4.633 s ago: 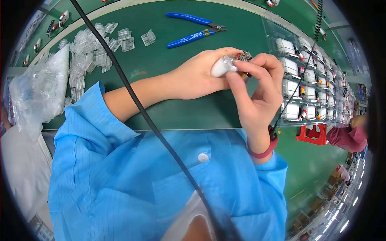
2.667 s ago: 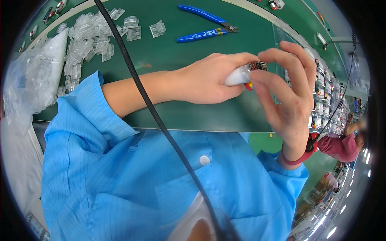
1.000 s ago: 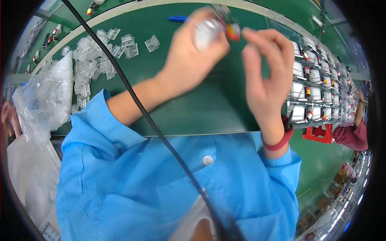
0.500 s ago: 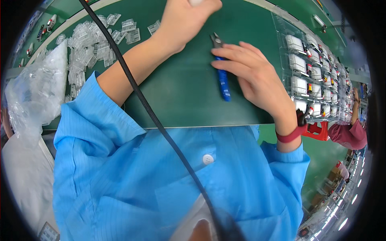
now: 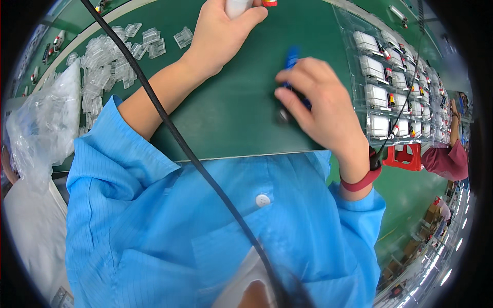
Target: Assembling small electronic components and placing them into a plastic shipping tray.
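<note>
My right hand (image 5: pixel 321 97) has its fingers closed round a pair of blue-handled nippers (image 5: pixel 292 57). One handle end points away from me over the green mat, and the dark jaws blur on my near side. At the far edge of the view, my left hand (image 5: pixel 221 36) is wrapped round a smooth white object (image 5: pixel 237 7), cut off by the frame, so its kind is unclear. A small red and yellow part (image 5: pixel 269 2) shows just beside that hand's thumb.
Clear plastic pieces (image 5: pixel 100 66) lie heaped at the far left, by a clear plastic bag (image 5: pixel 46 118). On the right stands a clear tray (image 5: pixel 359 79) of white units with red-and-yellow parts. A black cable (image 5: pixel 169 123) crosses the view. Beyond the table is a red stool (image 5: pixel 403 158).
The nippers have swung round in my right hand: their jaws pointed away from me before and now point nearer to me. My left hand has shifted slightly left and nearer, showing more of the white object.
</note>
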